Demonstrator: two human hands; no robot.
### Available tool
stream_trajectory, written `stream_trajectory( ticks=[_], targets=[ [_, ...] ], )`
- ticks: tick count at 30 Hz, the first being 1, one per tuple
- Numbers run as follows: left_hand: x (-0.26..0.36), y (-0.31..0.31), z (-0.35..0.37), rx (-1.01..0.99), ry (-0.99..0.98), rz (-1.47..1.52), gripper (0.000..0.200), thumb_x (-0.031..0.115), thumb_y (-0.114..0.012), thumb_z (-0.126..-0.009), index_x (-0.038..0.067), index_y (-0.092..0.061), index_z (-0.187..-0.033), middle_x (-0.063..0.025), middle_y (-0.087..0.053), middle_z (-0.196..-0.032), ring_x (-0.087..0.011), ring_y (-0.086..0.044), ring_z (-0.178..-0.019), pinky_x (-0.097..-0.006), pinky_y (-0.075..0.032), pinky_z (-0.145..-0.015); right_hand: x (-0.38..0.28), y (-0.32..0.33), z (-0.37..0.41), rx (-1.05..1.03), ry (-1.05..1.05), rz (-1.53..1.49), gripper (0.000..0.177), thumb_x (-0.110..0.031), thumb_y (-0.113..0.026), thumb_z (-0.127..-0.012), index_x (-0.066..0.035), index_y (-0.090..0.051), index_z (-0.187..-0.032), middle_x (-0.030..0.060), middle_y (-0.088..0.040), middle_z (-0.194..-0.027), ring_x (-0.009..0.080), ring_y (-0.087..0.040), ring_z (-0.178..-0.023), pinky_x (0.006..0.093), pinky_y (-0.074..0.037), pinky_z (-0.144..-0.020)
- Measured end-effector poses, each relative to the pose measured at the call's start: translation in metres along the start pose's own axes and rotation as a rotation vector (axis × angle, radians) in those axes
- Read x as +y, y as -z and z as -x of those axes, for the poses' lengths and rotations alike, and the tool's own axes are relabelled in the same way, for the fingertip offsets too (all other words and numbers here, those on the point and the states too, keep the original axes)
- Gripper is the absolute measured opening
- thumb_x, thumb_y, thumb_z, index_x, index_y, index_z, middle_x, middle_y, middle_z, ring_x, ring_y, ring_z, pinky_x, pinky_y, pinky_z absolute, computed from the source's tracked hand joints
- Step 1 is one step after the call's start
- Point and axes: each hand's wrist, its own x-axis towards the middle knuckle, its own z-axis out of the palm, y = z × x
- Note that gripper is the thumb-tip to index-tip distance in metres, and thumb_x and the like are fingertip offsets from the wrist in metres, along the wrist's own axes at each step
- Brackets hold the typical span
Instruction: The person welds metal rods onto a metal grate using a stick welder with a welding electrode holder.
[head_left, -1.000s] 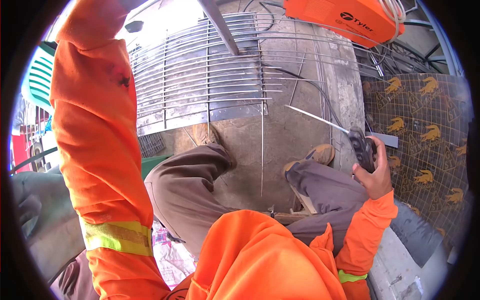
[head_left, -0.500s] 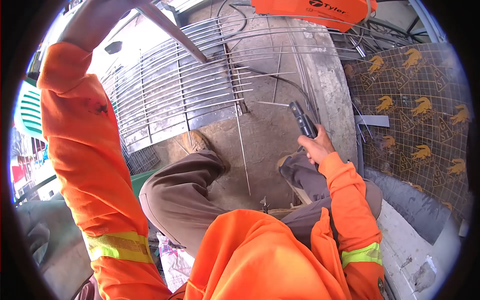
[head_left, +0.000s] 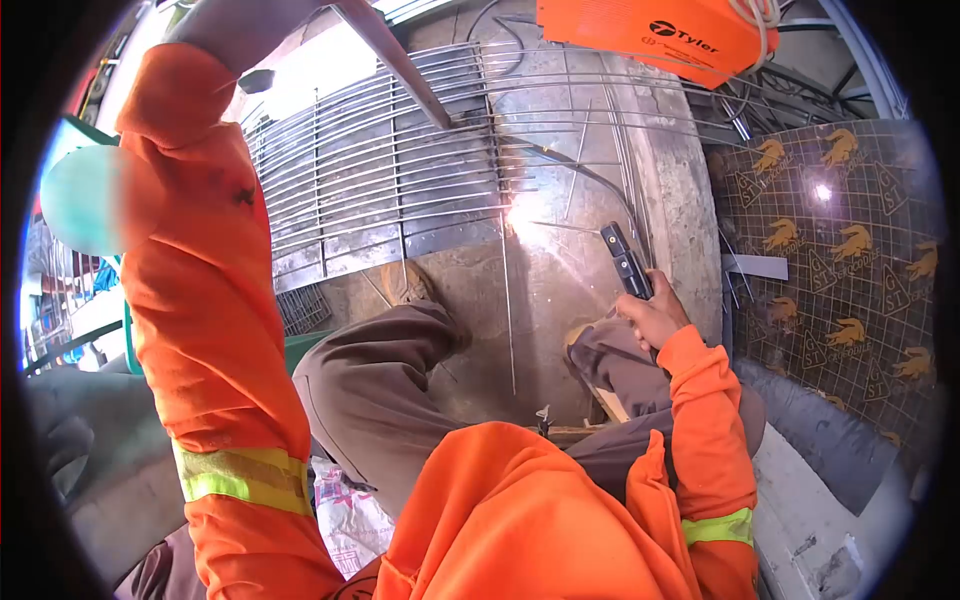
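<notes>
My right hand (head_left: pixel 655 310) is closed around a black welding electrode holder (head_left: pixel 625 262). A thin welding electrode (head_left: pixel 565 226) runs left from its jaws to a bright arc (head_left: pixel 520 215) at the corner of a grid of metal rods (head_left: pixel 350 185). At the upper left, my left hand (head_left: pixel 255 30) meets the top of a slanted metal bar (head_left: pixel 395 65); its fingers lie beyond the picture's edge. The lower end of that bar rests at the grid. One long rod (head_left: pixel 510 320) extends from the arc toward me.
A flat metal plate (head_left: pixel 440 225) lies beneath the grid. At the top stands an orange Tyler machine (head_left: pixel 640 35). On the right leans a dark printed board (head_left: pixel 840 260) with a bright spot of light. A concrete ledge (head_left: pixel 665 170) runs alongside, and my brown shoe (head_left: pixel 405 285) is near the plate.
A bright arc with smoke has appeared where the electrode tip meets the grid. The whole view has shifted slightly, while both hands keep much the same pose.
</notes>
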Motion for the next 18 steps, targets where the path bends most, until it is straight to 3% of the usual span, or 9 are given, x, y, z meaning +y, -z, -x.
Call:
stream_trajectory(
  ticks=[2, 6, 7, 9, 11, 13, 14, 16, 18],
  targets=[
    [-0.007, -0.006, -0.003, 0.077, -0.021, -0.053, 0.075, 0.033, -0.075, -0.09, -0.005, -0.045, -0.147, -0.0163, -0.068, -0.122, -0.0222, -0.067, -0.101, -0.0313, -0.061, -0.071, -0.001, 0.004, 0.003, 0.046, 0.019, 0.011, 0.059, -0.02, -0.069, -0.081, -0.003, -0.043, -0.131, 0.005, -0.055, -0.071, 0.0132, -0.05, -0.046, 0.0323, -0.041, -0.039],
    [0.018, 0.016, -0.003, -0.136, 0.089, -0.127, 0.067, 0.035, -0.075, -0.09, -0.007, -0.053, -0.137, -0.0158, -0.069, -0.11, -0.0209, -0.066, -0.093, -0.0286, -0.057, -0.064, 0.03, 0.024, -0.004, 0.248, 0.13, 0.018, 0.063, -0.019, -0.07, -0.08, -0.005, -0.043, -0.136, 0.0079, -0.06, -0.075, 0.0173, -0.054, -0.046, 0.0344, -0.045, -0.043],
    [0.017, 0.02, -0.003, -0.165, 0.106, -0.146, 0.066, 0.035, -0.074, -0.09, -0.008, -0.054, -0.135, -0.0155, -0.069, -0.109, -0.0207, -0.066, -0.092, -0.0284, -0.057, -0.064, 0.052, 0.034, -0.013, 0.557, 0.394, 0.257, 0.064, -0.02, -0.07, -0.083, -0.006, -0.042, -0.139, 0.008, -0.059, -0.082, 0.0157, -0.055, -0.052, 0.0323, -0.046, -0.047],
    [0.007, 0.022, -0.007, -0.188, 0.012, -0.107, 0.068, 0.037, -0.074, -0.09, -0.01, -0.054, -0.135, -0.0168, -0.069, -0.108, -0.0216, -0.065, -0.092, -0.0294, -0.057, -0.067, 0.076, 0.06, -0.008, 0.878, 0.671, 0.523, 0.064, -0.019, -0.068, -0.087, -0.008, -0.039, -0.143, 0.0083, -0.058, -0.091, 0.0123, -0.054, -0.055, 0.0284, -0.046, -0.047],
    [-0.014, 0.016, -0.021, -0.142, -0.078, -0.106, 0.069, 0.038, -0.074, -0.09, -0.011, -0.054, -0.134, -0.0176, -0.069, -0.107, -0.0224, -0.065, -0.093, -0.0303, -0.057, -0.071, 0.065, 0.07, 0.024, 0.885, 0.686, 0.555, 0.064, -0.016, -0.066, -0.087, -0.008, -0.037, -0.144, 0.0086, -0.058, -0.093, 0.0105, -0.052, -0.052, 0.0265, -0.043, -0.044],
    [-0.035, 0.011, -0.035, -0.089, -0.13, -0.119, 0.07, 0.038, -0.074, -0.09, -0.012, -0.054, -0.134, -0.0179, -0.069, -0.107, -0.023, -0.065, -0.093, -0.0309, -0.057, -0.073, 0.028, 0.066, 0.074, 0.496, 0.253, -0.185, 0.062, -0.008, -0.063, -0.087, -0.008, -0.038, -0.144, 0.0092, -0.057, -0.104, 0.0108, -0.055, -0.058, 0.0261, -0.045, -0.047],
    [-0.039, 0.008, -0.037, -0.051, -0.204, -0.139, 0.072, 0.038, -0.074, -0.09, -0.013, -0.053, -0.135, -0.0191, -0.069, -0.109, -0.0238, -0.065, -0.096, -0.031, -0.056, -0.078, 0.034, 0.066, 0.081, 0.49, 0.254, -0.18, 0.062, -0.008, -0.063, -0.087, -0.008, -0.038, -0.144, 0.0092, -0.057, -0.104, 0.0108, -0.055, -0.058, 0.0261, -0.045, -0.047],
    [-0.045, 0.008, -0.038, -0.014, -0.275, -0.159, 0.074, 0.038, -0.074, -0.089, -0.014, -0.051, -0.137, -0.0203, -0.069, -0.111, -0.0247, -0.066, -0.098, -0.0311, -0.056, -0.082, 0.041, 0.069, 0.089, 0.433, 0.512, -0.274, 0.063, -0.002, -0.062, -0.086, -0.009, -0.038, -0.144, 0.009, -0.054, -0.108, 0.0111, -0.053, -0.057, 0.0255, -0.044, -0.046],
    [-0.022, 0.013, -0.025, -0.056, -0.101, -0.126, 0.079, 0.037, -0.074, -0.088, -0.015, -0.047, -0.14, -0.0228, -0.069, -0.116, -0.0267, -0.066, -0.103, -0.0308, -0.056, -0.084, 0.026, 0.055, 0.085, 0.434, 0.532, -0.294, 0.061, 0.0, -0.062, -0.082, -0.004, -0.04, -0.138, 0.0092, -0.05, -0.11, 0.0118, -0.055, -0.068, 0.0247, -0.048, -0.052]
  ],
)
